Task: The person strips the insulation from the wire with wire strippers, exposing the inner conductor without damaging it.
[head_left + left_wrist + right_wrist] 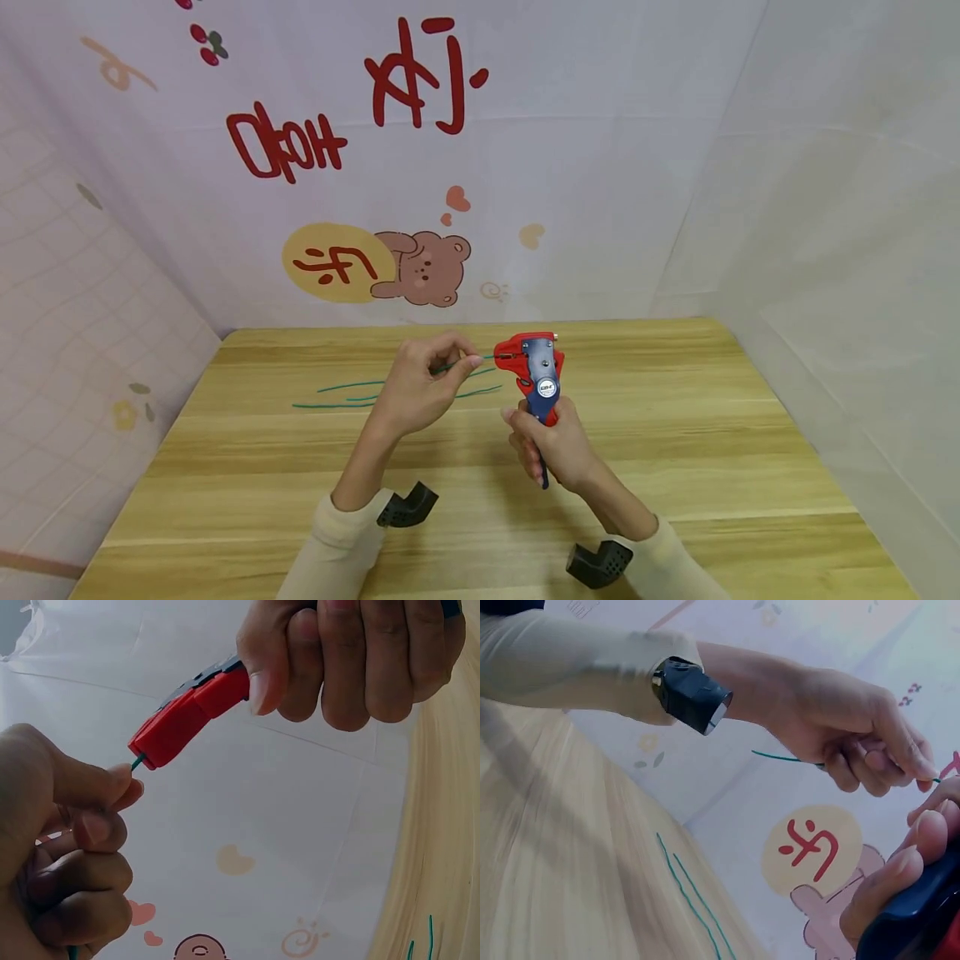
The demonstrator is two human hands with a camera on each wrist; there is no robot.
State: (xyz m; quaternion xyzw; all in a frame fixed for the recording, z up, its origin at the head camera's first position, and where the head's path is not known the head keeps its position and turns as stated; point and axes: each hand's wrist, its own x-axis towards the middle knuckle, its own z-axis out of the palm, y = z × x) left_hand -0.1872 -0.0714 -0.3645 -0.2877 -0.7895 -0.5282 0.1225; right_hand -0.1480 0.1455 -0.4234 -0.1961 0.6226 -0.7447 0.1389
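My right hand (558,446) grips a wire stripper (542,367) with red and blue parts by its handles, holding it upright above the table. Between thumb and fingertips, my left hand (423,387) pinches a thin green wire (137,760). The wire's near end goes into the red nose of the stripper; how deep it sits inside is hidden. From behind the left hand the wire's tail (780,757) sticks out in the right wrist view. Only a small gap separates the left fingertips from the tool's nose.
Loose green wires (679,881) lie roughly parallel on the wooden table (675,467), partly behind the left hand in the head view. A white printed cloth (600,150) with a bear and red characters hangs behind the table and along its sides.
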